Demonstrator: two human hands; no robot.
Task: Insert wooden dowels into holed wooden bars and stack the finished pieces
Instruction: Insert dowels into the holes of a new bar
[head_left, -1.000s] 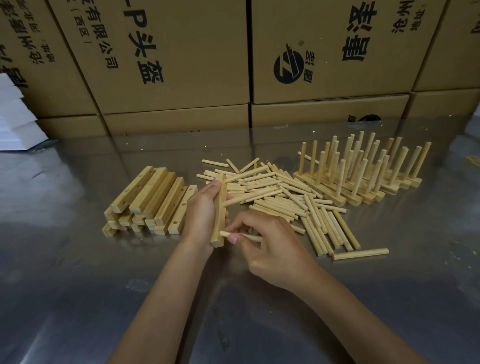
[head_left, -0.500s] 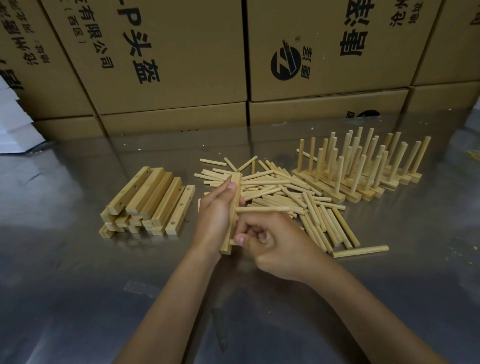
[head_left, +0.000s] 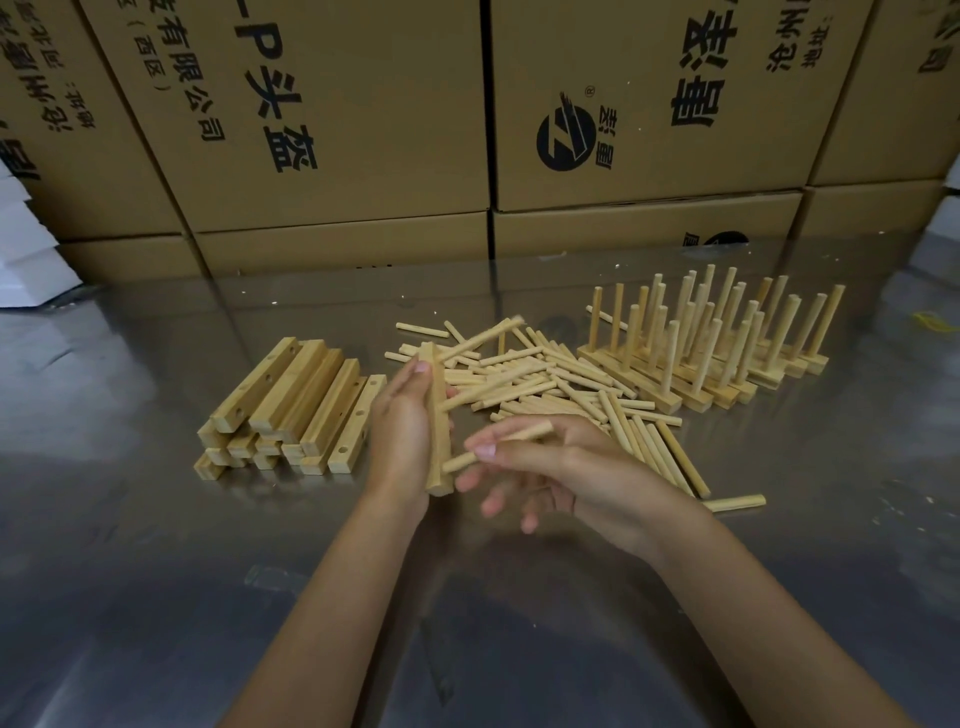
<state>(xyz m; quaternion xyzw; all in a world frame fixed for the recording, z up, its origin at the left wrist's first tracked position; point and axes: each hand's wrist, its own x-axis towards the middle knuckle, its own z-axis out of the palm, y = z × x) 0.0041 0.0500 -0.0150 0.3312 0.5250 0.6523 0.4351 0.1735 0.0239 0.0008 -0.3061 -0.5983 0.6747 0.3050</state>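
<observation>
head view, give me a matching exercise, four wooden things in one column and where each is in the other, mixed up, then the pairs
Things
1. stack of holed bars
2. loose dowels
3. finished pieces
4. bar being worked on

Places
A. gripped upright in the left hand
B. heaped at the middle of the table
C. standing at the right, dowels pointing up
D. piled at the left

Pairs: 1-D, 2-B, 3-C, 4-A
</observation>
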